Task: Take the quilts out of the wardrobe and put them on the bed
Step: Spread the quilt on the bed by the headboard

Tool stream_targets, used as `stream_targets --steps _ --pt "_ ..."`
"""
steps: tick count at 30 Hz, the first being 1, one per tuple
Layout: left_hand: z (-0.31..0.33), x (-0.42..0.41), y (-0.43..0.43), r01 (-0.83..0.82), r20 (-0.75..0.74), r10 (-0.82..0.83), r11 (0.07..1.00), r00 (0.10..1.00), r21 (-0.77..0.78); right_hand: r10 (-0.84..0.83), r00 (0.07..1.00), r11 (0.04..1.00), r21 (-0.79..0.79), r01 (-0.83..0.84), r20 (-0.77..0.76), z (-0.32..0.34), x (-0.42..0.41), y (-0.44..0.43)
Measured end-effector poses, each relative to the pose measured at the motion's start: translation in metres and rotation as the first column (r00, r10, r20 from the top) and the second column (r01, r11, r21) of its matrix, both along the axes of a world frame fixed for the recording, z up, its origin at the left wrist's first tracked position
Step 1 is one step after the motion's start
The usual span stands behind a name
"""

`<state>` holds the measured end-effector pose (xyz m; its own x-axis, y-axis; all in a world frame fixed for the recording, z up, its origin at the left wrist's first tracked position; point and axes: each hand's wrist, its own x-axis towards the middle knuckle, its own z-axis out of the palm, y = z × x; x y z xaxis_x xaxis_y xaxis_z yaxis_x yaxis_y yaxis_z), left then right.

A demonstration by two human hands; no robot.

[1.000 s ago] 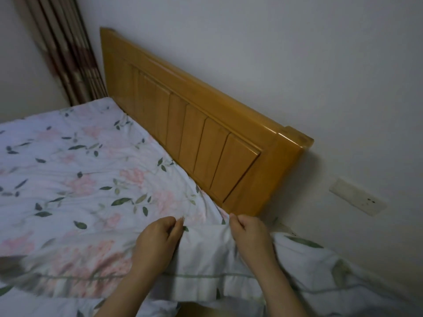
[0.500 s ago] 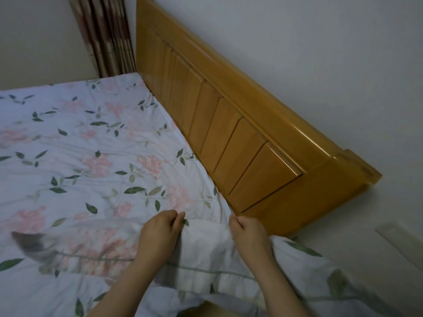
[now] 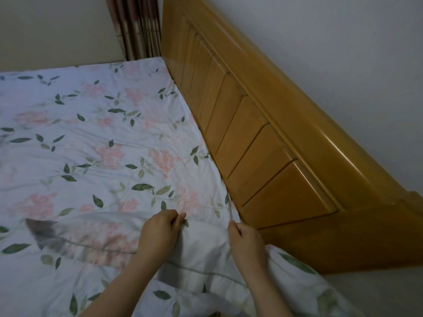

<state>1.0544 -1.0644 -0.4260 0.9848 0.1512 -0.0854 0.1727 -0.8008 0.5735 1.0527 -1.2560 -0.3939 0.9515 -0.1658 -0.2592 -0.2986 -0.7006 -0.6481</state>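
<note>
There, the left hand (image 3: 158,234) and right hand (image 3: 246,242) each pinched the floral quilt (image 3: 103,156) beside the wooden headboard (image 3: 263,161).

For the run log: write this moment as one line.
quilt: spread out, reaches headboard | left hand: pinches edge | right hand: pinches edge near headboard

A glossy honey-coloured wooden headboard (image 3: 263,145) with vertical panels stands against a plain white wall (image 3: 320,53). A striped brownish curtain (image 3: 139,26) hangs in the corner beside a pale side wall (image 3: 52,28). The light is dim.
</note>
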Motion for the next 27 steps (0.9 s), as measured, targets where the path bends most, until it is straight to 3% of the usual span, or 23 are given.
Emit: stream_targets --steps 5,12,16,21,24,27 --pt "-0.004 0.056 -0.009 -0.026 0.021 0.027 1.0 0.999 -0.006 -0.09 0.996 0.992 0.083 0.091 -0.016 -0.014 0.036 0.001" --pt "0.016 0.139 -0.016 -0.027 0.13 0.029 1.0 0.991 -0.016 -0.303 0.951 0.894 0.364 0.261 0.061 -0.018 0.092 0.012" --pt "0.037 0.171 -0.015 -0.039 0.279 0.049 0.998 0.959 -0.041 -0.354 0.913 0.872 0.425 0.244 0.201 -0.007 0.119 0.022" --pt "0.026 0.185 -0.004 -0.041 0.391 0.053 0.998 0.919 -0.038 -0.371 0.839 0.903 0.366 0.226 0.398 -0.021 0.12 0.047" --pt "-0.022 0.179 0.017 -0.112 0.319 0.096 0.993 0.943 0.035 -0.365 0.854 0.911 0.331 0.246 0.37 -0.066 0.117 0.069" --pt "-0.087 0.158 0.041 -0.221 0.146 0.232 0.971 0.962 -0.085 -0.385 0.904 0.896 0.312 0.317 0.187 -0.129 0.114 0.088"
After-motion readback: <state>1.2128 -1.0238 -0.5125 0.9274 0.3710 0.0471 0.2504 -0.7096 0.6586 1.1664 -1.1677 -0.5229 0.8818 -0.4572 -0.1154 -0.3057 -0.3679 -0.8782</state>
